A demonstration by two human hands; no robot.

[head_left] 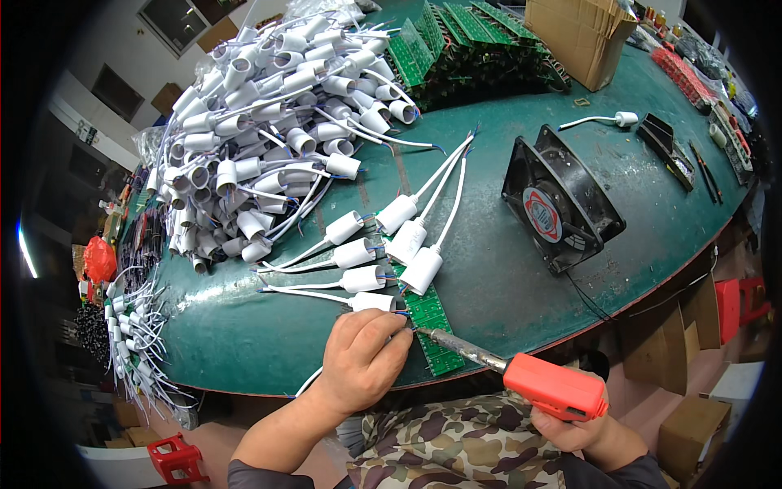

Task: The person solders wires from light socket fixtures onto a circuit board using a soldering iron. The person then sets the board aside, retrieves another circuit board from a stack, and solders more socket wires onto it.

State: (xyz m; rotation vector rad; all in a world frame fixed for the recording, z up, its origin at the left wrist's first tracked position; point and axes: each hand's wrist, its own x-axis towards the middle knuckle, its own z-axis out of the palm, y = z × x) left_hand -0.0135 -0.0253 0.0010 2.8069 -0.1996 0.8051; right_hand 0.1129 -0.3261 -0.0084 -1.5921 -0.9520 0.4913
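My right hand (pixel 574 428) grips a soldering iron (pixel 554 386) with a red gun-shaped handle. Its metal tip touches or hovers by the left edge of a green circuit board (pixel 430 314). Close to that tip, the fingers of my left hand (pixel 365 359) are pinched together. A white cable (pixel 309 381) comes out beneath this hand; the lamp socket it seems to belong to is hidden in my grasp. White cabled lamp sockets (pixel 364 279) line the board's left side, with thin wires reaching it. Several more sockets (pixel 421 270) lie across its upper right, cables pointing away.
A big heap of white sockets (pixel 269 122) covers the far left of the green table (pixel 489 334). Stacked green boards (pixel 464 41) and a cardboard box (pixel 578 37) stand behind. A black fan (pixel 558 200) is to the right, near a lone socket (pixel 626 119) and pliers (pixel 707 173).
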